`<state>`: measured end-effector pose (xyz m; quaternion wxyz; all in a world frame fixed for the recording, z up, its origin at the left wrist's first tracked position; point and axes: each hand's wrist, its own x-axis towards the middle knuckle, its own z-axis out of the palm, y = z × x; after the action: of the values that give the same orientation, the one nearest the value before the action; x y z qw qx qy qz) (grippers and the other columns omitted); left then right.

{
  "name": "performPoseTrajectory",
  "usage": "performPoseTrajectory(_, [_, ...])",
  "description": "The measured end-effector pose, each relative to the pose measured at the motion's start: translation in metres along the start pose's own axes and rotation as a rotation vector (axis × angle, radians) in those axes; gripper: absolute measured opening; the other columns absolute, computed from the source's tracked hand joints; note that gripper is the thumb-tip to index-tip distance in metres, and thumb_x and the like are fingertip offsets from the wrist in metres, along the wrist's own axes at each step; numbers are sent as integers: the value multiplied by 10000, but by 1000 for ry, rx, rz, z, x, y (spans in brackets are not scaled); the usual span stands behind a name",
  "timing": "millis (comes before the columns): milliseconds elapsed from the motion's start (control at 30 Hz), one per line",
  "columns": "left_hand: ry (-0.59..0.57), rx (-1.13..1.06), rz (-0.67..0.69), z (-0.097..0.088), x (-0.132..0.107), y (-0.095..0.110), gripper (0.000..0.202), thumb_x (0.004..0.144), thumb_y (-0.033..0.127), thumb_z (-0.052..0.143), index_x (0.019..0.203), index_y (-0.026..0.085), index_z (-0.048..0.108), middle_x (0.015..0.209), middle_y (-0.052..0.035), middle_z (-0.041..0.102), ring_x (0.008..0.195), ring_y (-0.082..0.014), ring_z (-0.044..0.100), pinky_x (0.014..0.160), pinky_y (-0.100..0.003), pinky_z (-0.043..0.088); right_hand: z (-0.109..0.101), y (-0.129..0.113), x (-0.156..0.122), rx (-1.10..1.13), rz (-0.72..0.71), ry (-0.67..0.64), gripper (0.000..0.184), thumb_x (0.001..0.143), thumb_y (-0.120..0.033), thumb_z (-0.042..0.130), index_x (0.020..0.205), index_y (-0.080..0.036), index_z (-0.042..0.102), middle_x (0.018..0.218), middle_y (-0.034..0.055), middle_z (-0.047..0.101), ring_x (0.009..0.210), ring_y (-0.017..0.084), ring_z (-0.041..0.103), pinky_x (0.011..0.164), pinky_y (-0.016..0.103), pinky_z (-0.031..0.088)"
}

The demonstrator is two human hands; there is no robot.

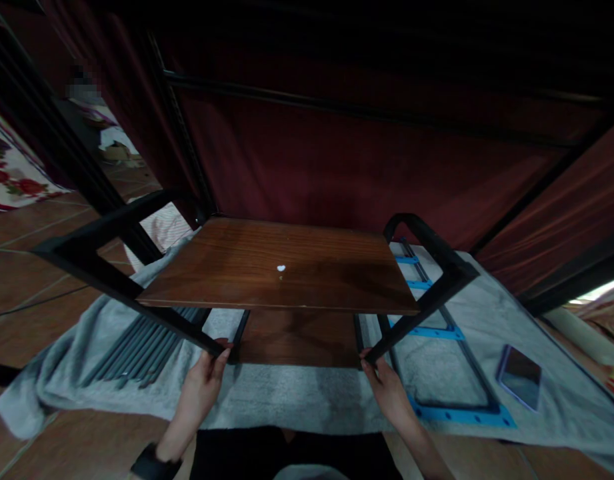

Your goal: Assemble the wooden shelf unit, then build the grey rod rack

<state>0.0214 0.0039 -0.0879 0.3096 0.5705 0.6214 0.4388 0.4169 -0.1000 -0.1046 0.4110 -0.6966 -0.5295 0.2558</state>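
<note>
A dark brown wooden shelf board point(281, 267) rests in a black metal rack frame point(107, 233), with a small white spot on its middle. A second wooden board point(297, 337) lies lower down, under it. My left hand point(201, 387) is closed around the lower end of the left black frame leg. On the other side, my right hand point(387, 390) grips the lower end of the right black frame leg point(427, 293). Both hands are below the front edge of the upper board.
A grey blanket point(287, 393) covers the tiled floor under the rack. Several grey metal bars point(141, 347) lie on it at the left. A black frame with blue tape point(451, 373) and a phone point(521, 377) lie at the right. Dark red curtains point(337, 167) hang behind.
</note>
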Motion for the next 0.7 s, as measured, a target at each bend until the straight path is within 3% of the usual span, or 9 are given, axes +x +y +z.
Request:
performPoseTrajectory(400, [-14,67,44,1,-2,-10,508,795,649,546,1055,217,607,1041,-107,732,1046,-306,678,959,-424,521,-2,-1,-4,-54,-20,-7,411,936,-494,474,1217,-221,598,1256,113,678,1208,269,625,1088,460,457])
performPoseTrajectory(700, [-58,134,37,3,-5,-10,471,827,604,527,1074,215,626,1100,-120,726,1081,-304,667,956,-409,509,3,8,-4,-73,-8,60,452,923,-528,464,1188,-192,606,1242,146,666,1171,287,634,1028,459,501])
